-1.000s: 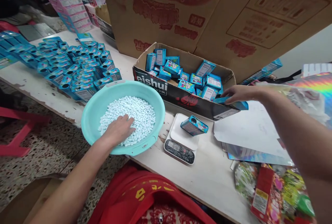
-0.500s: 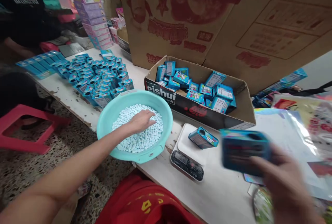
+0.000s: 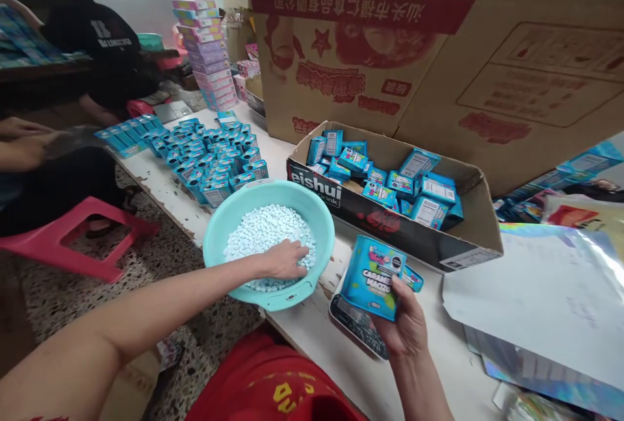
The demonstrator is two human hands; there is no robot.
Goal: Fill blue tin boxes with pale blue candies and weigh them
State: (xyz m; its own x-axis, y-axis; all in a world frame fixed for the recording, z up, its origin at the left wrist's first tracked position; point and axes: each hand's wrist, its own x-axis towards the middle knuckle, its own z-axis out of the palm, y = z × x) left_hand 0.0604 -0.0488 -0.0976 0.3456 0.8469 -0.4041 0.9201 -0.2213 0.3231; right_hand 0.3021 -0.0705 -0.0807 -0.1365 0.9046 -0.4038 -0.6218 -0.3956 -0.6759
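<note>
My left hand [image 3: 285, 260] is down in the aqua plastic bowl [image 3: 218, 239], its fingers curled into a heap of small pale blue candies [image 3: 270, 223]. The fingertips are partly hidden among them. My right hand [image 3: 407, 317] grips a blue candy box [image 3: 373, 277] by its lower right side, with the printed front facing me. This box is just right of the bowl and covers much of a kitchen scale [image 3: 358, 327]. Behind it, a second small blue box [image 3: 413, 278] on the scale shows only in part.
An open carton [image 3: 390, 223] of blue boxes stands behind the scale, before a big cardboard box [image 3: 365, 76]. Many small boxes [image 3: 209, 154] stand in rows left of it. Paper sheets [image 3: 531, 291] lie right; a pink stool [image 3: 78, 232] and people [image 3: 104, 38] are left.
My right hand has brought the candy box leftward, from the right side to over the scale, and turned its front into view. The left hand stays in the candies. The view has shifted.
</note>
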